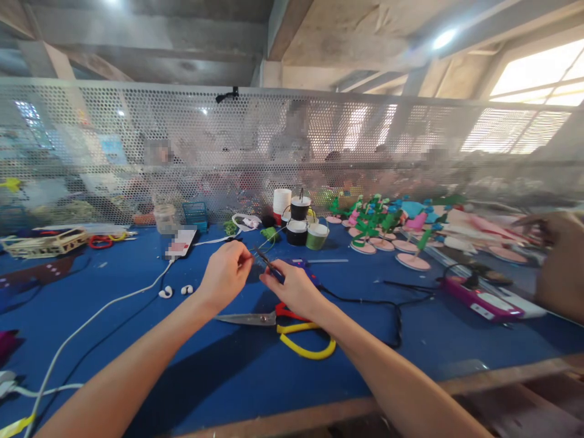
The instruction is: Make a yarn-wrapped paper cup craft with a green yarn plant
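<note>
Two bare forearms reach in, cut off by the lower edge of view. Beneath them, scissors (255, 319) with red and yellow handles lie on a blue table (205, 389), the right forearm covering part of the handles. Above the table's middle, the left hand (227, 272) has its fingertips together on a thin green strand (272, 241), so fine that its exact path is hard to follow. The right hand (292, 285) has its fingers closed around a dark, slim tool (267, 260); its grip end is hidden in the palm, its tip near the left fingertips. At left, white earbuds (166, 292) lie near a phone (182, 243), partly pixelated. At right, a purple power strip (481, 299) bears markings too small to read; beyond it another person's hand (561, 261) is blurred and cut off. Farther back stand small buckets (317, 236) and green and pink craft plants (413, 258). Behind a perforated metal screen (191, 121), people show dimly, faces pixelated.
</note>
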{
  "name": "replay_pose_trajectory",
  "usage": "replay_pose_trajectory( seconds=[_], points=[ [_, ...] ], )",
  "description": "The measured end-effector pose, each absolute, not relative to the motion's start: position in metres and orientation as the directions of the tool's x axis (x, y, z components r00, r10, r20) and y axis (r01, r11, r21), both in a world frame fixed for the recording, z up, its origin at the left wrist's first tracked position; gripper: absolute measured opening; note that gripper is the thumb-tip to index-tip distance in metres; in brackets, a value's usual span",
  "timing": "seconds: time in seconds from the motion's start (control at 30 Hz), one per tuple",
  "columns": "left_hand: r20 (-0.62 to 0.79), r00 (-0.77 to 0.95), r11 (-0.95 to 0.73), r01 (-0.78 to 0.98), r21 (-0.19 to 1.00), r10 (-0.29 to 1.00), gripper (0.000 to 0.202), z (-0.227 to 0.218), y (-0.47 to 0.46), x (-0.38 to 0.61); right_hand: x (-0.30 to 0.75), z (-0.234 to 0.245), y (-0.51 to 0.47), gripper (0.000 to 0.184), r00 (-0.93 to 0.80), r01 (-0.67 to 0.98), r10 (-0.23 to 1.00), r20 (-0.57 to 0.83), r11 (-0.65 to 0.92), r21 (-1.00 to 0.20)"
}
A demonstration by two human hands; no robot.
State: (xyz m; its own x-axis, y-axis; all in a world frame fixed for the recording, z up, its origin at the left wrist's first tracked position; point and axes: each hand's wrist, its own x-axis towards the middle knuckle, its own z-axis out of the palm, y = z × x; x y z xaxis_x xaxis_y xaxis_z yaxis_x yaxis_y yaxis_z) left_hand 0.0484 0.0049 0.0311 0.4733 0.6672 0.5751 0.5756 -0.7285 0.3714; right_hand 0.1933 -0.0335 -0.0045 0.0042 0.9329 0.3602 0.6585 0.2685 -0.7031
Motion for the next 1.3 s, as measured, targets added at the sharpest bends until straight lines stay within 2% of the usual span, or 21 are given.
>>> replay_pose_trajectory(
  seconds=[0.1, 0.13, 0.2, 0.27, 0.47, 0.6, 0.67, 0.73, 0.77, 0.87, 0.97, 1.17, 1.3],
  points=[
    [0.686, 0.534, -0.749, 0.663, 0.024, 0.495, 0.019, 0.025, 0.004, 0.050, 0.190, -0.006, -0.033, 0.012, 0.017, 0.643, 0.942, 0.336, 0.247, -0.725],
    [0.693, 0.552, -0.738, 0.674, -0.043, 0.464, 0.021, 0.023, 0.004, 0.050, 0.190, -0.006, -0.032, 0.012, 0.021, 0.636, 0.945, 0.326, 0.239, -0.734],
    [0.700, 0.565, -0.733, 0.675, -0.086, 0.438, 0.021, 0.020, 0.006, 0.050, 0.190, -0.004, -0.032, 0.013, 0.022, 0.614, 0.950, 0.310, 0.232, -0.754],
    [0.718, 0.547, -0.769, 0.639, -0.026, 0.430, 0.019, 0.019, 0.008, 0.049, 0.191, -0.003, -0.033, 0.014, 0.004, 0.569, 0.950, 0.313, 0.255, -0.782],
    [0.777, 0.385, -0.846, 0.410, 0.340, 0.498, 0.007, 0.018, 0.008, 0.047, 0.191, -0.002, -0.038, 0.022, -0.086, 0.384, 0.958, 0.274, 0.286, -0.878],
    [0.739, 0.327, -0.806, 0.308, 0.506, 0.589, 0.004, 0.019, 0.007, 0.047, 0.191, -0.001, -0.038, 0.021, -0.082, 0.391, 0.957, 0.277, 0.287, -0.874],
    [0.604, 0.337, -0.684, 0.219, 0.696, 0.722, 0.008, 0.021, 0.009, 0.047, 0.192, 0.000, -0.038, 0.019, -0.065, 0.430, 0.943, 0.325, 0.321, -0.844],
    [0.388, 0.407, -0.450, 0.064, 0.891, 0.827, 0.014, 0.025, 0.011, 0.047, 0.194, 0.002, -0.037, 0.017, -0.042, 0.479, 0.927, 0.372, 0.346, -0.807],
    [0.286, 0.458, -0.315, -0.013, 0.949, 0.842, 0.017, 0.026, 0.012, 0.047, 0.194, 0.002, -0.037, 0.017, -0.034, 0.502, 0.921, 0.388, 0.351, -0.791],
    [0.105, 0.585, -0.014, -0.158, 0.987, 0.804, 0.022, 0.031, 0.014, 0.048, 0.195, 0.001, -0.037, 0.017, -0.040, 0.543, 0.911, 0.410, 0.365, -0.757],
    [0.024, 0.668, 0.125, -0.175, 0.976, 0.744, 0.019, 0.033, 0.013, 0.048, 0.195, 0.000, -0.038, 0.017, -0.060, 0.547, 0.902, 0.428, 0.389, -0.741],
    [0.015, 0.709, 0.193, -0.213, 0.958, 0.705, 0.019, 0.031, 0.011, 0.048, 0.195, 0.000, -0.037, 0.017, -0.074, 0.539, 0.898, 0.433, 0.401, -0.740],
    [0.101, 0.665, 0.094, -0.250, 0.964, 0.740, 0.020, 0.030, 0.010, 0.049, 0.194, 0.001, -0.038, 0.017, -0.084, 0.526, 0.905, 0.418, 0.396, -0.752]
  ],
)
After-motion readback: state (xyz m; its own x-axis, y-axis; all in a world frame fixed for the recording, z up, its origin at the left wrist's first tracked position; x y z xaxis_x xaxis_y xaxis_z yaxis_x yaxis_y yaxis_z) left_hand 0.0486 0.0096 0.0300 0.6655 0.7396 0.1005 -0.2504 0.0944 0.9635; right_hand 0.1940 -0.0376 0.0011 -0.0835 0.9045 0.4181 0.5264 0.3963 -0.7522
